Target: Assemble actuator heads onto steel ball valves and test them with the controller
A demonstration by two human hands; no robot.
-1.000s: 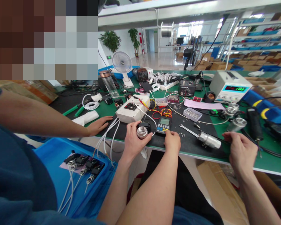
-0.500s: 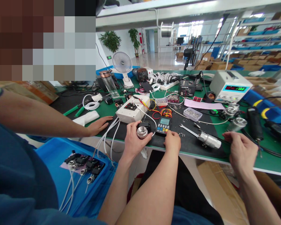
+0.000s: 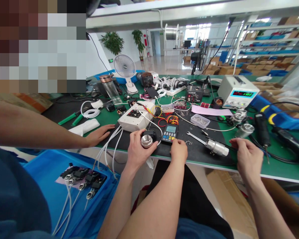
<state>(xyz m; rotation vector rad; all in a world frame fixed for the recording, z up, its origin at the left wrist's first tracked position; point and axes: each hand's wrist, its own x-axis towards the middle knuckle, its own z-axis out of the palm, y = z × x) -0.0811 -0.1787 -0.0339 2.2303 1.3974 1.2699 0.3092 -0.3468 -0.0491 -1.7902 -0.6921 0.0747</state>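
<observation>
My left hand (image 3: 139, 149) is closed around a small motorized valve, its round metal port (image 3: 147, 141) facing up and its black actuator box (image 3: 149, 133) behind. A white cable arcs from it toward a white control box (image 3: 134, 116). My right hand (image 3: 250, 162) is pinched at the bench's front right; a thin dark rod-like piece runs by its fingertips, but what they grip is unclear. A metal valve body (image 3: 217, 147) and an open-end wrench (image 3: 196, 137) lie left of it. A co-worker's hand (image 3: 178, 151) touches the keys of a handheld meter (image 3: 169, 133).
The co-worker's other hand (image 3: 99, 135) rests on the bench at left. A blue bin (image 3: 40, 169) holds several valves with cables. Screw trays (image 3: 200, 121), a power supply (image 3: 239, 93), an electric screwdriver (image 3: 262, 129) and a desk fan (image 3: 125, 68) stand around.
The whole view has shifted, so things sit slightly further left. My left hand still holds the valve, and the co-worker's hand stays at the meter. My right hand keeps its pinch.
</observation>
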